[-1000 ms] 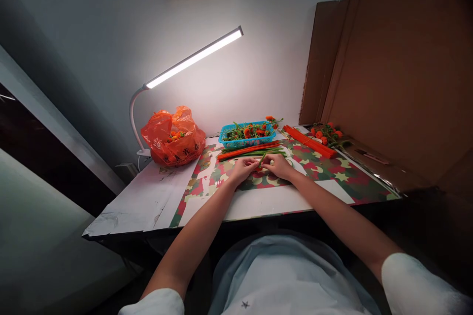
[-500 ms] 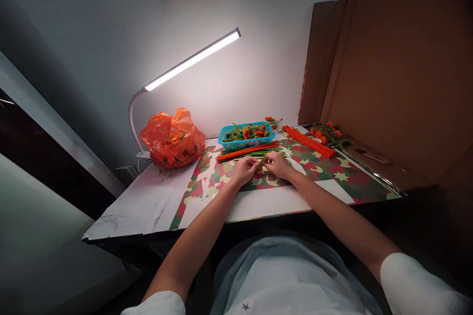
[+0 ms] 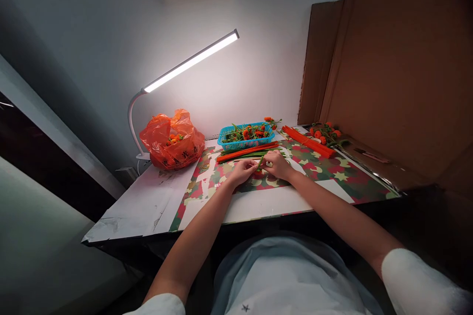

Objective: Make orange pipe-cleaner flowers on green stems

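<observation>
My left hand [image 3: 242,172] and my right hand [image 3: 277,165] meet over the patterned table cover, fingers pinched on a small green stem [image 3: 260,161] between them. A bit of orange-red shows just under the fingertips, too small to make out. Right behind the hands lie red sticks [image 3: 244,152] and green sticks side by side. Farther back, a blue basket [image 3: 247,145] holds orange flowers with green stems. A bundle of red sticks [image 3: 308,142] rests to the right, beside several orange flowers [image 3: 325,133].
An orange plastic bag [image 3: 173,150] with flowers inside stands at the left, next to a lit desk lamp [image 3: 192,61]. A large cardboard sheet [image 3: 391,74] rises along the right side. The table's front edge runs under my forearms.
The hands stay together around the stem, with small finger shifts. My left hand has moved slightly left and my right fingers have changed position a little.
</observation>
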Available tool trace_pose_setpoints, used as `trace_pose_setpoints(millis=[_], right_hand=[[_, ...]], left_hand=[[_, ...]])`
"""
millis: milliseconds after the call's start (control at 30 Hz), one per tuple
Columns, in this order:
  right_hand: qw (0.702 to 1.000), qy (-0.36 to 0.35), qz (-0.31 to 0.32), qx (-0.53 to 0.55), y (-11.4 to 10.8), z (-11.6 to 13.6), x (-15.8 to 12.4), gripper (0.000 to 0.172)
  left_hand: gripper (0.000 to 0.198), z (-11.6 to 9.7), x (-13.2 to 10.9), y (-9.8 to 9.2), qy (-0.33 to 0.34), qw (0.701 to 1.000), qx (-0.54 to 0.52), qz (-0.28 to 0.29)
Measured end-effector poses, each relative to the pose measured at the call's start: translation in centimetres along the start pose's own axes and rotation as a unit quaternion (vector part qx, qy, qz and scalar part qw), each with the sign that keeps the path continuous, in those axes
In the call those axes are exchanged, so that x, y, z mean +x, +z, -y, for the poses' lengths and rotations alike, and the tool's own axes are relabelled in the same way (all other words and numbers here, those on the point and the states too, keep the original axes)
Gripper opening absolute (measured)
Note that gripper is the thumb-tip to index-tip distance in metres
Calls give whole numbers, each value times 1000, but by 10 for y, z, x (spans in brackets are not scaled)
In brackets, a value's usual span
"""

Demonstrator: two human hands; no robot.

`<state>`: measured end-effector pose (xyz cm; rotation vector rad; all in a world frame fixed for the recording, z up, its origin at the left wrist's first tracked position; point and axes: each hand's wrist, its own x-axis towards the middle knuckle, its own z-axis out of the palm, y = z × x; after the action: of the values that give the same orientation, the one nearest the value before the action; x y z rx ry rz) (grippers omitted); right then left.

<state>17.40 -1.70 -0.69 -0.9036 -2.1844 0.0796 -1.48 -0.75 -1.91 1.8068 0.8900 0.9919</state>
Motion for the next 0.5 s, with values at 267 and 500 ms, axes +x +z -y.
trace_pose_setpoints(millis=[267,500], right_hand=[[998,-60,-12,-31,4,-2,0,29],[999,-45,-3,-2,7,-5,-1,35]], left_hand=[[38,-9,-1,-4,0,999,24,35],[32,-14,-4,-9,-64,997,3,31]])
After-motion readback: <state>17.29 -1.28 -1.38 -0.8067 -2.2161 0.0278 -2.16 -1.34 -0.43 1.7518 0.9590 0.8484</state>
